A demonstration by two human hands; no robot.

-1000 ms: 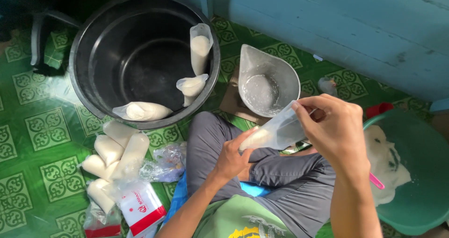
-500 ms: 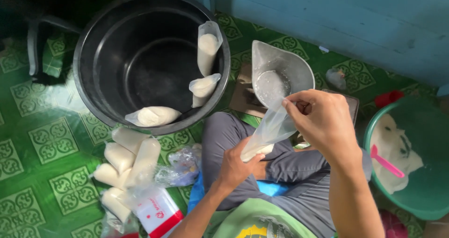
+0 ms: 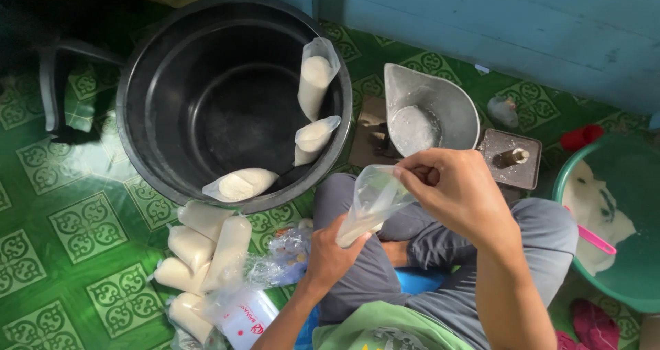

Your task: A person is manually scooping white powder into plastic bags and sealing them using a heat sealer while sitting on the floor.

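Left of the black tub [image 3: 172, 102] lay about five filled bags [image 3: 203, 250], three more leaned inside it, and right of it the left hand [image 3: 333, 250] and right hand [image 3: 457, 192] pinched a seemingly near-empty clear bag [image 3: 375, 202].

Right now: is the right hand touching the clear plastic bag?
Touching. The head view shows the right hand pinching the top edge of the clear plastic bag; the left hand grips its bottom.

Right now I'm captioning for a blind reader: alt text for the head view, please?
Seated on a green tiled floor, a person holds a clear plastic bag, left hand at its bottom, right hand at its mouth. Filled white bags lean inside a black tub.
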